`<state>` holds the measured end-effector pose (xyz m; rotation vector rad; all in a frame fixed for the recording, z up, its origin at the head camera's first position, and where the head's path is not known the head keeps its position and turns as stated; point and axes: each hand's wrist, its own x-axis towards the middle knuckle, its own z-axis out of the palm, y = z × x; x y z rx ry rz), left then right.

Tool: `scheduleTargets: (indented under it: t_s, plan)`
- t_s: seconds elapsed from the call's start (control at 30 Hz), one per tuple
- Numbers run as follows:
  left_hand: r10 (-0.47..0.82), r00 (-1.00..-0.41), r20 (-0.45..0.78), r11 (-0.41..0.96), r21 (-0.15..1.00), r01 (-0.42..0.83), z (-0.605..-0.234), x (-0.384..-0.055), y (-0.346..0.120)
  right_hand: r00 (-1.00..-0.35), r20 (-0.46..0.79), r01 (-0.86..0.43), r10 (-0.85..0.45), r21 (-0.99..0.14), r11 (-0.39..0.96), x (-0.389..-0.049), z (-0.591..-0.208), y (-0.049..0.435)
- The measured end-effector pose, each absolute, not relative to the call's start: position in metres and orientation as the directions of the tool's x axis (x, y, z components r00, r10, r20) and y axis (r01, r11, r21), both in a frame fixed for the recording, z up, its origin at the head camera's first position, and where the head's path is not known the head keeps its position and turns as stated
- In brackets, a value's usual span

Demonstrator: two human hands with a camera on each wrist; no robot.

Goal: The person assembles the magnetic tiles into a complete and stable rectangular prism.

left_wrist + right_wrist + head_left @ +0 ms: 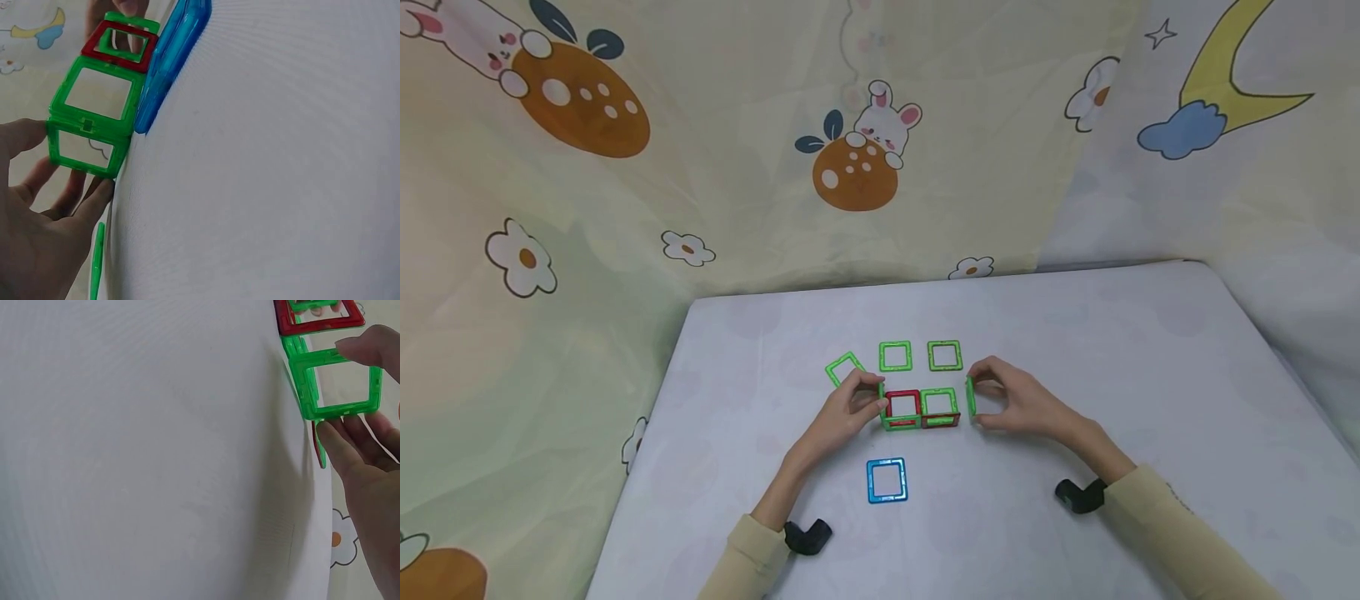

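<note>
A low row of square magnetic tiles stands mid-table in the head view, with a red tile [919,403] and a green tile [939,390] behind green and dark red front tiles. My left hand [850,410] holds an upright green tile [84,166] at the row's left end, fingers around its edges. Right of the row, my right hand [1021,402] grips another upright green tile [972,398] between thumb and fingers. A small gap separates that tile from the row in the head view.
Behind the row lie two flat green tiles, one left [896,343] and one right [944,342]. A slanted green tile [837,361] is partly behind my left hand. Nearer me lies a blue tile [887,498]. A printed cloth [745,167] hangs behind the white table [1075,317].
</note>
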<state>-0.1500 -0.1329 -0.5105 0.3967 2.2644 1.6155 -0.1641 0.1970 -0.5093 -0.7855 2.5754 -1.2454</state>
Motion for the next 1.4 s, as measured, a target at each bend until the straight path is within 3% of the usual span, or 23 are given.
scheduleTargets:
  t_s: [1.4]
  plan:
    - [0.404, -0.912, -0.065, 0.302, 0.951, 0.066, -0.526, -0.153, -0.137, -0.838, 0.015, -0.33, -0.545, -0.81, 0.484, -0.165, -0.512, 0.181]
